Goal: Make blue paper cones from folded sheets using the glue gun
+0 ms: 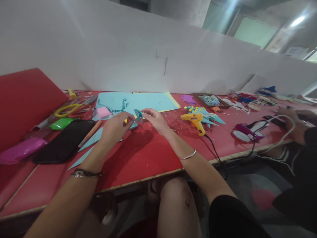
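Note:
Both hands meet above the red table [148, 155] around a small curved piece of teal paper [137, 114]. My left hand [116, 125] pinches it from the left, its fingertips partly hidden. On the other side, the fingers of my right hand [156, 120] close on its right edge. Behind the hands lie large light-blue sheets [148, 100] with a yellow sheet [173, 99] beneath. Cut blue paper pieces [92, 140] are beside my left wrist. A yellow glue gun [195, 121] rests to the right, near pointed blue paper shapes [215, 118].
A black phone-like slab [64, 142], a green packet [63, 123], a pink packet [22, 150] and a yellow ring [66, 110] lie left. To the right are a brown tray [223, 104], a purple-and-white object [249, 133], cables and another person's hand [288, 119].

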Demonstrator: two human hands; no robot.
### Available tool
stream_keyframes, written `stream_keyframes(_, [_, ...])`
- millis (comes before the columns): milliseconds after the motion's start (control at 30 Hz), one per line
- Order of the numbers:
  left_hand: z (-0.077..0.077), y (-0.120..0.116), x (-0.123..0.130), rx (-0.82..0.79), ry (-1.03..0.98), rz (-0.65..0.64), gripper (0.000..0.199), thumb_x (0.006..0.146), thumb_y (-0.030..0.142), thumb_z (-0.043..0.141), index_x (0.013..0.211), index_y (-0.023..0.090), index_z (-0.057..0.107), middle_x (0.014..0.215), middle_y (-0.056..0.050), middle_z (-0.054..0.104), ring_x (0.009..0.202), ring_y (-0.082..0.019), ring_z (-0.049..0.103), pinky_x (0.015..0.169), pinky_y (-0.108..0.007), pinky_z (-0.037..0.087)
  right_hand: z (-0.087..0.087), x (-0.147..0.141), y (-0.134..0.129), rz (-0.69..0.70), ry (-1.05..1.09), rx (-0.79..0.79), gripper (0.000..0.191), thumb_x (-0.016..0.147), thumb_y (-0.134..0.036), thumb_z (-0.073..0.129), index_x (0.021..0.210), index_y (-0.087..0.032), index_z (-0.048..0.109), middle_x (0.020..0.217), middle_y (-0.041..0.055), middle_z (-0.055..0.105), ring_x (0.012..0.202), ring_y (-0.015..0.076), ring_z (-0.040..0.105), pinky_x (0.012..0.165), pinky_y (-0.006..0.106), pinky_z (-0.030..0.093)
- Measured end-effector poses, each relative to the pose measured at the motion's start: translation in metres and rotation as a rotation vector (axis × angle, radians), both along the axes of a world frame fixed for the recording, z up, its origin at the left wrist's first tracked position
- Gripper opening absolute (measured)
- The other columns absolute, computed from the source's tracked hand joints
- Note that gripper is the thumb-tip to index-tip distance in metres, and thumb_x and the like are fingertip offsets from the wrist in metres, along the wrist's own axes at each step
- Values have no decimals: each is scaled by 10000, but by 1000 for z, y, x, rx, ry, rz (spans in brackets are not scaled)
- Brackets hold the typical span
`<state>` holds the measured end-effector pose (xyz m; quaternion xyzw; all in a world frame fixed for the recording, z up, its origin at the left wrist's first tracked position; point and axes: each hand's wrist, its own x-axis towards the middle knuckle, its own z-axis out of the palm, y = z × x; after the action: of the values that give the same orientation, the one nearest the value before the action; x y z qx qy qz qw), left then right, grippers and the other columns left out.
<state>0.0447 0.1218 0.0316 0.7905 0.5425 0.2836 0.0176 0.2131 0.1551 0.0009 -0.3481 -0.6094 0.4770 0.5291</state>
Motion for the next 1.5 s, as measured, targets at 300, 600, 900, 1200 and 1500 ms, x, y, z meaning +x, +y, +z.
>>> stream_keyframes(300, [0,1,-1,2,-35,13,207,797,294,424,895,220,590,838,-19,648,627,-143,574,637,-276,418,4,-1,-1,-53,-19,-42,148,758,-314,542,854,-205,571,766,-35,601,615,74,561,707,254,488])
stream_keyframes(600, [0,1,-1,28,-23,3,198,796,278,425,890,220,589,883,-28,642,630,-145,563,642,-285,413,0,-2,2,-17,-15,-24,139,756,-298,529,853,-206,566,817,-29,592,635,77,559,660,237,483])
stream_keyframes(900, [0,0,-1,10,-20,4,192,803,291,430,893,232,589,845,-23,641,623,-148,566,628,-289,413,4,-2,-4,-65,-111,-18,119,741,-262,533,842,-202,555,796,-42,583,531,50,523,669,241,460])
stream_keyframes(1200, [-1,0,1,19,52,-79,184,793,270,428,841,220,599,884,-18,630,658,-129,547,635,-253,394,1,-3,-3,-187,-227,14,121,730,-230,515,843,-200,546,745,-42,558,540,61,521,558,203,432])
stream_keyframes(1500, [-5,4,-2,42,82,-103,180,799,278,436,845,209,595,855,-20,619,680,-137,540,628,-247,378,0,-2,0,-162,-248,69,101,747,-244,497,794,-192,569,741,-26,584,611,81,531,656,232,450])
